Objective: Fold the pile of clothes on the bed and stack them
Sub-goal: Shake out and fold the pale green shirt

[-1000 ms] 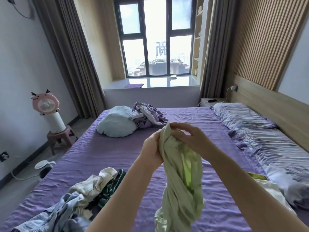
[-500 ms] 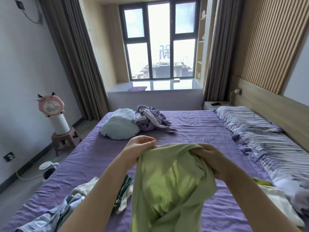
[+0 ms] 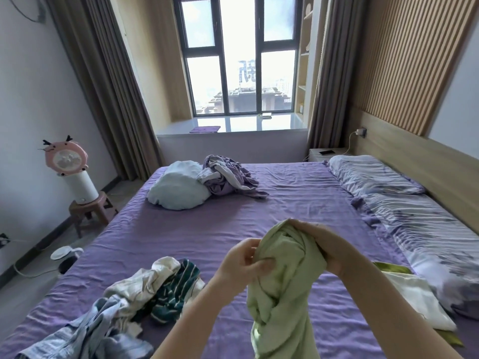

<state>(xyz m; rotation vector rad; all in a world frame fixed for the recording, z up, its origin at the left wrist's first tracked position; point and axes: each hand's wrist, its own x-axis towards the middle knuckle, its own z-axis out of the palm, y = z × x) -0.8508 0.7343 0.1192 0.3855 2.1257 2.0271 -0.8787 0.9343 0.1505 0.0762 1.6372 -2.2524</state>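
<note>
One light green garment, bunched and twisted, held up above the purple bed. Left hand pinching its upper edge, fingers curled; right hand wrapped round the top, fingers closed on the cloth. One loose pile of clothes on the bed, left of the garment. One pale cloth lying on the bed to the garment's right. Two pillows along the bed's right side. One pale blue bundle and one lilac heap at the bed's far end.

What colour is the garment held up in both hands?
Pale green garment, plain with no pattern visible; the head view, the only one, shows it.
</note>
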